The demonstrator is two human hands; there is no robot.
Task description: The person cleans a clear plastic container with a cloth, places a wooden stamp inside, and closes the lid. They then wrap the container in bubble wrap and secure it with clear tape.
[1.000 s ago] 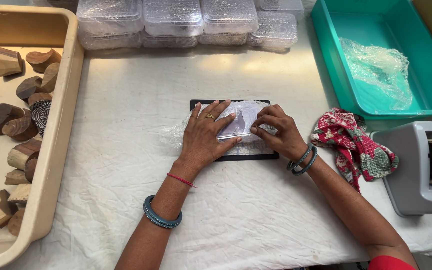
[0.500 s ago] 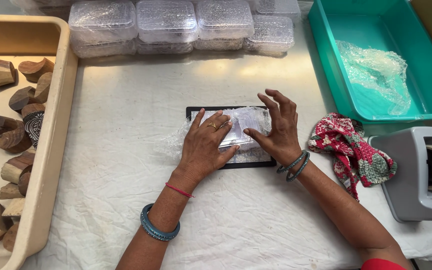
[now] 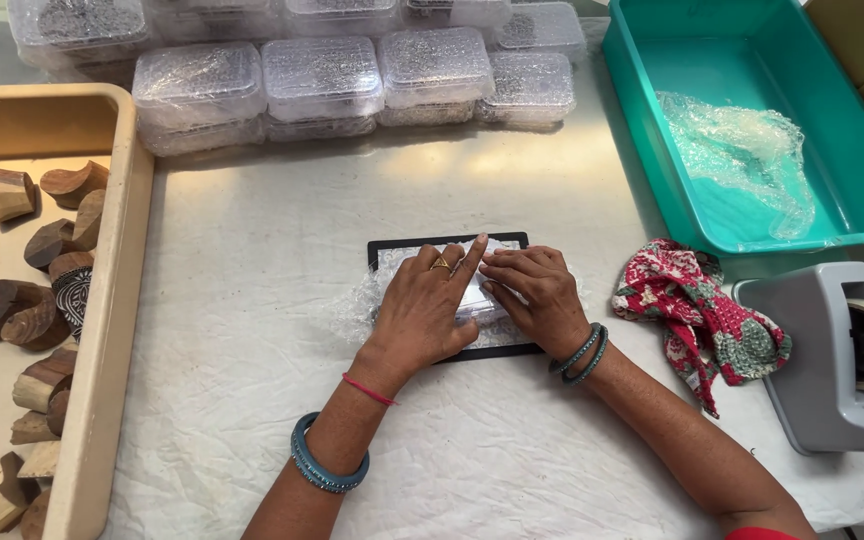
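Note:
A flat black-framed rectangular piece (image 3: 399,247) lies at the middle of the white cloth, partly wrapped in clear bubble wrap (image 3: 357,310). My left hand (image 3: 424,305) lies flat on top of it, fingers together, with a ring on one finger. My right hand (image 3: 534,293) presses down beside it on the right part of the piece, fingers curled onto a white fold of wrap. Most of the piece is hidden under both hands.
A beige tray (image 3: 117,300) at the left holds several carved wooden blocks (image 3: 27,320). Clear plastic boxes (image 3: 322,80) are stacked along the back. A teal bin (image 3: 642,140) with bubble wrap (image 3: 742,160) stands at the right, a red patterned cloth (image 3: 702,315) and grey tape dispenser (image 3: 832,360) near it.
My right hand has come down from above the piece's right edge and now presses the wrap beside my left hand. The view has shifted slightly.

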